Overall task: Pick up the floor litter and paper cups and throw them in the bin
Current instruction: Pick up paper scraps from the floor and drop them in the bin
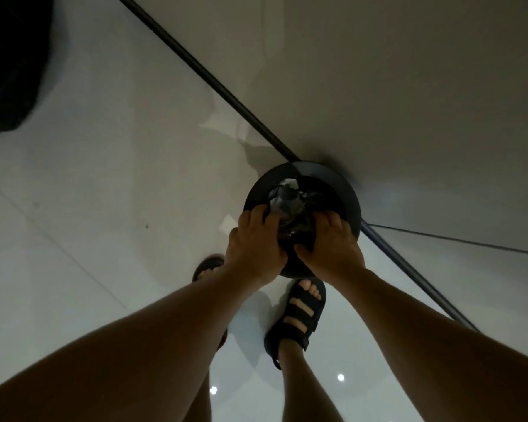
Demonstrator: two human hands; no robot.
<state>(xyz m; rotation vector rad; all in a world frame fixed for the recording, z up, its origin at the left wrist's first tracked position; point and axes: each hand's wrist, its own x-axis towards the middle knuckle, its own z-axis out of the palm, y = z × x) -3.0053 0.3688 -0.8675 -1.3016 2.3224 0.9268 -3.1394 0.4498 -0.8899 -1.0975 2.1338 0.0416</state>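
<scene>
A round black bin (339, 185) stands on the glossy floor against the wall, seen from straight above. Crumpled grey-white litter (284, 196) lies in its opening, mixed with a dark liner. My left hand (253, 248) and my right hand (333, 245) are both over the near side of the opening. Their fingers curl down into the dark crumpled material (299, 236) between them and grip it. Which part of it is litter and which is liner I cannot tell. No paper cups show anywhere.
A black skirting line (214, 80) runs diagonally where the pale floor meets the beige wall. A large dark object (9, 62) fills the upper left corner. My feet in dark strap sandals (296, 318) stand just before the bin.
</scene>
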